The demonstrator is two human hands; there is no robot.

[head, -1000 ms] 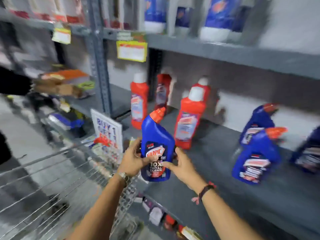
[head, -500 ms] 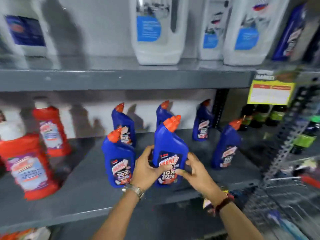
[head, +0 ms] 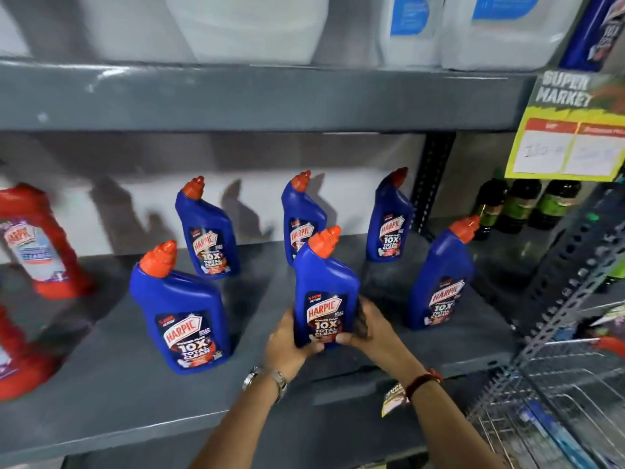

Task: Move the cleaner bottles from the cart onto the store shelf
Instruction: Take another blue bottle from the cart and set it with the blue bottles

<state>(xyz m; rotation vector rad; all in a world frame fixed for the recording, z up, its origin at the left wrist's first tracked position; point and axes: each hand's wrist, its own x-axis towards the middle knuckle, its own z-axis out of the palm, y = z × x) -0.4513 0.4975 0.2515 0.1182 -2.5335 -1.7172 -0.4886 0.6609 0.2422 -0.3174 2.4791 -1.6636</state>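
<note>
A blue cleaner bottle [head: 325,289] with an orange cap stands upright at the front middle of the grey shelf [head: 118,377]. My left hand [head: 287,343] grips its lower left side and my right hand [head: 370,328] wraps its lower right side. Whether its base touches the shelf is hidden by my hands. Several more blue bottles stand around it: one at the front left [head: 182,309], one at the front right [head: 439,279], and three in a back row [head: 208,231]. The wire cart [head: 541,394] is at the lower right.
Red cleaner bottles [head: 37,242] stand at the left end of the shelf. Dark green bottles [head: 517,204] sit in the bay to the right, behind a perforated upright. An upper shelf holds white jugs [head: 250,25]. A yellow price tag [head: 568,147] hangs at the right.
The view has swung from the cart to face the shelf. Both hands carried the blue bottle forward and lowered it among the other blue bottles.
</note>
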